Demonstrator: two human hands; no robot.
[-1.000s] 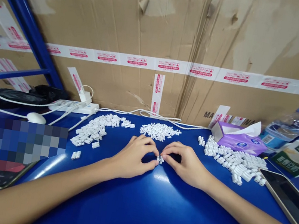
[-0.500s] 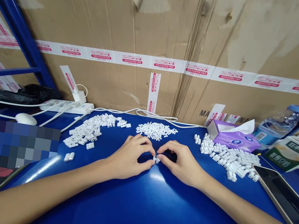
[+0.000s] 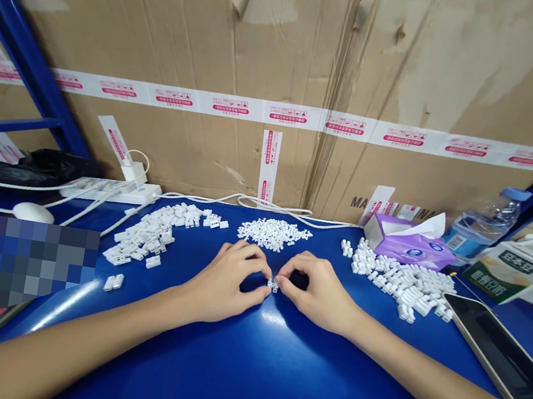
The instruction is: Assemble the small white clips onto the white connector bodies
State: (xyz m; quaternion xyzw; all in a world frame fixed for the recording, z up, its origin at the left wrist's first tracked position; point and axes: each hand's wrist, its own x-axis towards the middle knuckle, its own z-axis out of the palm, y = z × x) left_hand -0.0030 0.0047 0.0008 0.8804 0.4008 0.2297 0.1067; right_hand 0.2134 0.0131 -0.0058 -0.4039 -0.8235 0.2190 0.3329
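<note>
A small white plastic piece (image 3: pixel 272 285) is held between my two hands over the blue table (image 3: pixel 239 370). My left hand (image 3: pixel 233 282) pinches its left side between thumb and forefinger. From the right, my right hand (image 3: pixel 320 292) closes its thumb and forefinger on the same piece. Just beyond the hands lies a pile of tiny white parts (image 3: pixel 274 233). Larger white pieces (image 3: pixel 150 232) are heaped to the left, with a separate one (image 3: pixel 114 282) nearer my left forearm. On the right spreads another heap of white pieces (image 3: pixel 400 278).
A power strip (image 3: pixel 146 195) with white cables sits at the back left. Tissues in a purple pack (image 3: pixel 415 249), a water bottle (image 3: pixel 488 224), a green and white carton (image 3: pixel 513 266) and a phone (image 3: pixel 499 358) stand or lie at the right. Cardboard (image 3: pixel 211 36) rises behind.
The view has shifted slightly, so most things appear a little further left. Both hands keep their pinch on the small piece.
</note>
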